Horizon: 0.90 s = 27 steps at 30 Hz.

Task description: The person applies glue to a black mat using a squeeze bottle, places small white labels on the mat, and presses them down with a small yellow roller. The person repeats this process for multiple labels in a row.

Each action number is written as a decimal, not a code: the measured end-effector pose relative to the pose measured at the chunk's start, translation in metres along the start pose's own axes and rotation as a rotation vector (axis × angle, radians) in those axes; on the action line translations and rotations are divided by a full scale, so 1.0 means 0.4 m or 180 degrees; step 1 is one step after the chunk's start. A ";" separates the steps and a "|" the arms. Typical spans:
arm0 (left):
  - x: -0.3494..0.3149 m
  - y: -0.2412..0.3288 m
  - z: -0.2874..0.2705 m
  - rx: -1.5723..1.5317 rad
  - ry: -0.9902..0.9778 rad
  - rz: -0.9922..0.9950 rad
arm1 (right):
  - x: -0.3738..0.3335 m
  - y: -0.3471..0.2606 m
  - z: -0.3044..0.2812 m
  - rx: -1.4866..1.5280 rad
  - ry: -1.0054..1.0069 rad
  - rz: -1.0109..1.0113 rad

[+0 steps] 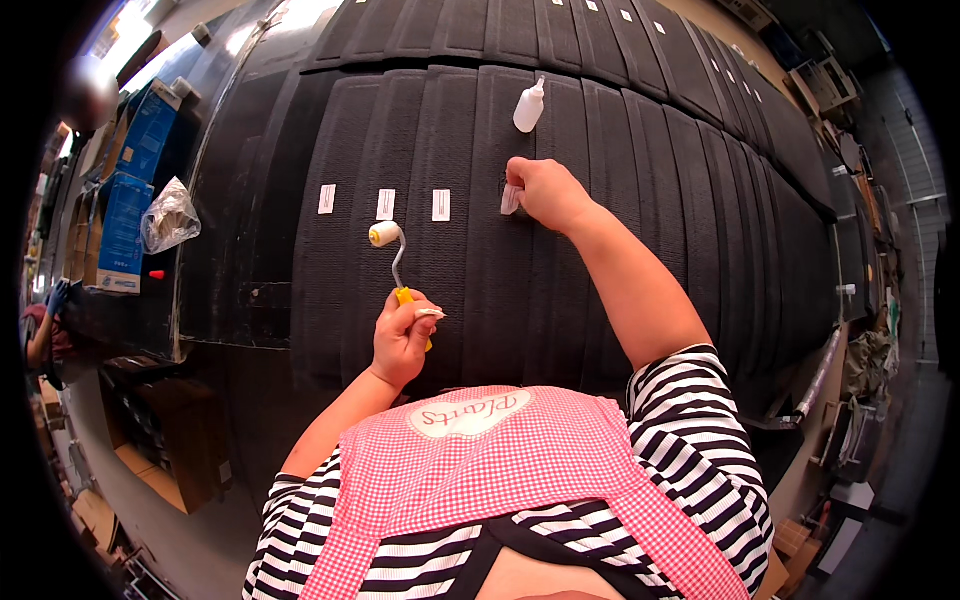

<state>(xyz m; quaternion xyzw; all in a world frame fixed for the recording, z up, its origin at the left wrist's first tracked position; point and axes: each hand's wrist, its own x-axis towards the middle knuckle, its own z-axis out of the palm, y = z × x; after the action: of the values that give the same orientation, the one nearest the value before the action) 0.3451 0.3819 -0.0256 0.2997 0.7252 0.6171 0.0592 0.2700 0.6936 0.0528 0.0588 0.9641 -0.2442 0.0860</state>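
My left hand [401, 335] is closed round the yellow handle of a small roller [385, 234], its white sleeve pointing away from me. A crumpled white scrap [429, 314] also pokes out between thumb and fingers of that hand. Over the black ribbed mats [460, 270], my right hand [546, 192] pinches a small white label [510, 199], partly covered by the fingers. To its left, three similar labels [441, 205] lie in a row on the ridges. Beyond the right hand stands a translucent white squeeze bottle [529, 107] with a narrow nozzle.
More black mats [600, 40] with small white labels lie along the far side. On the left are a blue carton [126, 225], a clear plastic bag [171, 216] and a small red piece [157, 274]. An open cardboard box [165, 440] stands below the table's left edge.
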 end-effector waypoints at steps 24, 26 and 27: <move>0.003 0.002 0.003 -0.0076 0.0003 -0.0038 | 0.056 0.020 0.025 -0.0632 0.0361 -0.0026; 0.004 0.004 0.004 -0.0082 0.0005 -0.0027 | 0.058 0.021 0.026 -0.0626 0.0355 -0.0006; 0.005 0.005 0.004 -0.0087 0.0006 -0.0022 | 0.060 0.024 0.029 -0.0619 0.0353 0.0001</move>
<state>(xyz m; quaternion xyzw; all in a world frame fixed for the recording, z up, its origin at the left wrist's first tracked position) 0.3450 0.3845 -0.0235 0.2959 0.7178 0.6269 0.0647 0.2495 0.6982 0.0338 0.0638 0.9865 -0.1459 0.0378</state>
